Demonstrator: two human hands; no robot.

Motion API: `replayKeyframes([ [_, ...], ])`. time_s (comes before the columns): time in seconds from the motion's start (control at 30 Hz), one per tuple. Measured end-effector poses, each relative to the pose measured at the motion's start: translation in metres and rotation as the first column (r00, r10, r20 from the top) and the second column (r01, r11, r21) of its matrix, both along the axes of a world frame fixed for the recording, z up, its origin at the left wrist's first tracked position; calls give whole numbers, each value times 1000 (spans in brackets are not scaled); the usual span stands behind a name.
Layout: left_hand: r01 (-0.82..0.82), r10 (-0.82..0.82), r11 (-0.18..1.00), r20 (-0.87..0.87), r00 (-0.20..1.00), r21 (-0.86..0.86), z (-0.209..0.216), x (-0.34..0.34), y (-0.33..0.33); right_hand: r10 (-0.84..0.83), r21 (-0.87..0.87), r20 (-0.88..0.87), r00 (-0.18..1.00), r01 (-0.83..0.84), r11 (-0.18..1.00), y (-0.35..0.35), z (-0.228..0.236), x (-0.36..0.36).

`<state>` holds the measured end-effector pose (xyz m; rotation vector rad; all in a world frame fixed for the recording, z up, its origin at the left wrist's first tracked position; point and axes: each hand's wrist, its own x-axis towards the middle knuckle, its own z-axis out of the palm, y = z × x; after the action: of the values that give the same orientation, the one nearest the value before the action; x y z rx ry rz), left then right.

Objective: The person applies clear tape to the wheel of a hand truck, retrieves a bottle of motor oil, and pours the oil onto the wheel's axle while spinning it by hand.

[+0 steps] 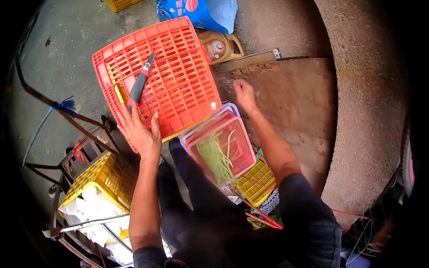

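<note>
My left hand (142, 134) lies on the near part of a red slatted plastic crate (178, 73), fingers spread. Its fingertips are at the butt of a utility knife (139, 85) with a dark grey and red handle; the blade points away from me. I cannot tell whether they press on it. Over a brown board to the right of the crate, my right hand (245, 94) is closed, and whatever it may hold is hidden. Between my arms, a pink basket (241, 147) holds long thin green beans (214, 156), with one paler strand lying apart.
Beyond the crate stand a blue bag (201, 13) and a tan jug (221, 47). The brown board (290, 102) lies at right. Near my legs are a yellow basket (257, 181) and, at left, a yellow crate (100, 178) with white items on a metal-framed cart.
</note>
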<state>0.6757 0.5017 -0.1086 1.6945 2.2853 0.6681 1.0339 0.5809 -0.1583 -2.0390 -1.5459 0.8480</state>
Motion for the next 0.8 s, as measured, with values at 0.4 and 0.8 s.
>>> replayKeyframes([
  [0.4,1,-7,999,-164,987,-36,-45,19,22,117,-159,556,823,-32,987,230,-135,104],
  [0.8,9,-22,997,-160,987,-82,-45,20,27,119,-290,644,756,97,952,244,-199,137],
])
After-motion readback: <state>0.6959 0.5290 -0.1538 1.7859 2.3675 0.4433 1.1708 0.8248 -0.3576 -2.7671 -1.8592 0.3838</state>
